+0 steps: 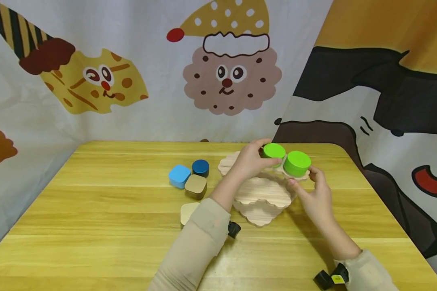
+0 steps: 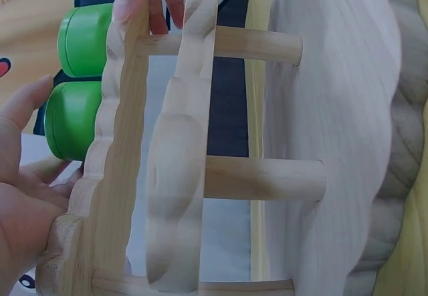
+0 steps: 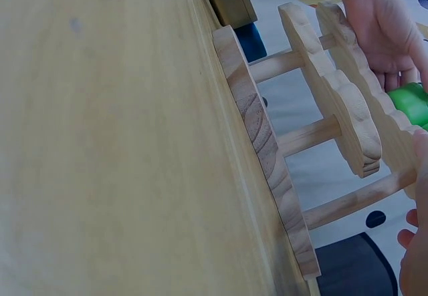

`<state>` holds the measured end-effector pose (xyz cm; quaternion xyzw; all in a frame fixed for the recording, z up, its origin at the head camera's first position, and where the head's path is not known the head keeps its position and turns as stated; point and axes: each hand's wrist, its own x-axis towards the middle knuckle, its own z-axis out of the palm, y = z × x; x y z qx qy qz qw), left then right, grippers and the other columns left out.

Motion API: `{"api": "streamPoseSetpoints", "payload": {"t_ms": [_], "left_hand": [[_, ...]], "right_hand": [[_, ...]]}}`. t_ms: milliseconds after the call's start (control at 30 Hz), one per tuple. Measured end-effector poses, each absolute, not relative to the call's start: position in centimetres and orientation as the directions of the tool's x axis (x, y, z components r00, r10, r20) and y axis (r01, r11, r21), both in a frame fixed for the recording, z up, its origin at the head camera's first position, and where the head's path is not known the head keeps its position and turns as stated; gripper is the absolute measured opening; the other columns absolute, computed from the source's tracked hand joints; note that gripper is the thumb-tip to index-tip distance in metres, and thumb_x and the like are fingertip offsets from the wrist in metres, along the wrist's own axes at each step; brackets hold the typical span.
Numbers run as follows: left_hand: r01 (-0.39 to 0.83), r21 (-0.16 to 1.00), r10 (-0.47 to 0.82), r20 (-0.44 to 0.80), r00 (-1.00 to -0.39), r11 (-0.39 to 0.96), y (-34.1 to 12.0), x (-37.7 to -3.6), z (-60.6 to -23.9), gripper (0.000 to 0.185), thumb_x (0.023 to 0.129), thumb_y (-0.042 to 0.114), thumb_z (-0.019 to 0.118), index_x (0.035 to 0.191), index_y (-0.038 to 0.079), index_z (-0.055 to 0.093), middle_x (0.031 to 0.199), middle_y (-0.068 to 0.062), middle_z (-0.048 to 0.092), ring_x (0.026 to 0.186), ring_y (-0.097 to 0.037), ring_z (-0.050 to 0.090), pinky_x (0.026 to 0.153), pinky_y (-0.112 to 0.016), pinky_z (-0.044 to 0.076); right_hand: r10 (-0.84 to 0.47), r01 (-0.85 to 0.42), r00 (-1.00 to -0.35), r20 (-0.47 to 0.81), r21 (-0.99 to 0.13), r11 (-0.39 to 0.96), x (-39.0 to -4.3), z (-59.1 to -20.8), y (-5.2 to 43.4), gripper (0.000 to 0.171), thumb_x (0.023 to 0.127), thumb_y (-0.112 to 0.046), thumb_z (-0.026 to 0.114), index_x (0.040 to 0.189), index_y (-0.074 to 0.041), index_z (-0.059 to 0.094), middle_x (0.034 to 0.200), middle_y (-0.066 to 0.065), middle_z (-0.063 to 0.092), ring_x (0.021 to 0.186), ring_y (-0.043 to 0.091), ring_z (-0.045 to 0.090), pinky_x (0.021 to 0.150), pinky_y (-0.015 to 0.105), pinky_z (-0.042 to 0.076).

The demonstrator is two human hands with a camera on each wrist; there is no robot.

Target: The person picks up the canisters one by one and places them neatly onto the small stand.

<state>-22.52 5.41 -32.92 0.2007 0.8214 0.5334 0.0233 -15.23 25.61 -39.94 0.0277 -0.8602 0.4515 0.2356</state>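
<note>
A wooden stand (image 1: 264,192) of scalloped tiers joined by round pegs stands on the table. Two green round blocks rest side by side on its highest tier: a left one (image 1: 274,151) and a right one (image 1: 297,163). My left hand (image 1: 248,161) holds the left green block, thumb in front and fingers on the far side. My right hand (image 1: 318,198) grips the right edge of that tier, beside the right green block. In the left wrist view, the right thumb (image 2: 128,2) lies on the tier's edge. Some left fingertips are hidden.
Left of the stand sit a light blue block (image 1: 179,176), a dark blue round block (image 1: 200,168) and a tan block (image 1: 196,186). A cream block (image 1: 188,212) is partly covered by the left sleeve (image 1: 207,230). Behind the wooden table (image 1: 113,226) hangs a cartoon-printed curtain (image 1: 160,113).
</note>
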Motion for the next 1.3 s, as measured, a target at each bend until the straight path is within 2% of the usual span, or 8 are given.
{"api": "streamPoseSetpoints", "payload": {"t_ms": [167,333,500,767,933,1167,1300], "left_hand": [[0.287,0.910,0.343,0.177,-0.922,0.300,5.2,-22.2,-32.8,0.068,0.081,0.027,0.078,0.140,0.010,0.048,0.127,-0.004,0.055,0.104,-0.016,0.055,0.083,-0.023,0.047],[0.291,0.914,0.305,0.202,-0.931,0.282,4.6,-21.4,-32.6,0.069,0.081,0.033,0.078,0.141,0.014,0.048,0.133,0.000,0.051,0.114,-0.022,0.052,0.084,-0.027,0.048],[0.314,0.915,0.272,0.244,-0.931,0.253,3.6,-20.1,-31.9,0.074,0.080,0.038,0.078,0.143,0.017,0.046,0.132,0.005,0.050,0.119,-0.020,0.048,0.089,-0.034,0.047],[0.416,0.898,0.280,0.366,-0.887,0.143,2.2,-17.8,-30.9,0.070,0.081,0.033,0.078,0.142,0.019,0.047,0.132,0.006,0.051,0.120,-0.011,0.045,0.096,-0.035,0.041],[0.478,0.875,0.288,0.439,-0.851,0.079,1.3,-16.4,-30.3,0.067,0.081,0.025,0.079,0.140,0.014,0.049,0.128,0.007,0.055,0.119,-0.008,0.047,0.099,-0.033,0.038],[0.535,0.841,0.318,0.488,-0.812,0.076,0.2,-14.1,-29.3,0.060,0.083,0.020,0.077,0.137,0.012,0.051,0.126,0.000,0.058,0.116,-0.004,0.048,0.098,-0.031,0.038],[0.558,0.826,0.347,0.504,-0.791,0.072,-0.5,-13.0,-29.1,0.059,0.083,0.017,0.077,0.136,0.013,0.052,0.123,0.003,0.059,0.116,-0.006,0.049,0.098,-0.033,0.038]], "right_hand": [[0.172,-0.257,-0.886,0.431,-0.765,0.591,-15.2,-40.0,25.6,0.064,0.084,-0.017,0.075,0.134,0.005,0.042,0.127,0.028,0.051,0.115,0.039,0.043,0.095,0.058,0.032],[0.172,-0.261,-0.884,0.435,-0.764,0.591,-15.2,-40.0,25.6,0.063,0.084,-0.016,0.076,0.133,0.005,0.042,0.125,0.028,0.052,0.114,0.039,0.044,0.094,0.058,0.032],[0.170,-0.259,-0.886,0.431,-0.765,0.590,-15.1,-40.0,25.6,0.064,0.085,-0.017,0.075,0.134,0.005,0.041,0.124,0.028,0.052,0.115,0.039,0.044,0.095,0.058,0.032],[0.171,-0.247,-0.894,0.415,-0.773,0.585,-15.1,-40.0,25.6,0.064,0.085,-0.019,0.075,0.134,0.004,0.041,0.125,0.028,0.052,0.117,0.040,0.043,0.097,0.058,0.032],[0.171,-0.245,-0.896,0.410,-0.778,0.578,-15.2,-40.0,25.6,0.064,0.085,-0.019,0.075,0.134,0.004,0.041,0.126,0.028,0.052,0.117,0.039,0.043,0.097,0.058,0.032],[0.178,-0.242,-0.895,0.410,-0.778,0.579,-15.2,-40.1,25.6,0.065,0.085,-0.019,0.076,0.135,0.003,0.042,0.126,0.027,0.052,0.117,0.039,0.043,0.097,0.058,0.032],[0.178,-0.237,-0.896,0.407,-0.777,0.583,-15.2,-40.1,25.7,0.065,0.085,-0.020,0.075,0.135,0.003,0.041,0.126,0.028,0.051,0.117,0.040,0.043,0.097,0.058,0.032]]}}
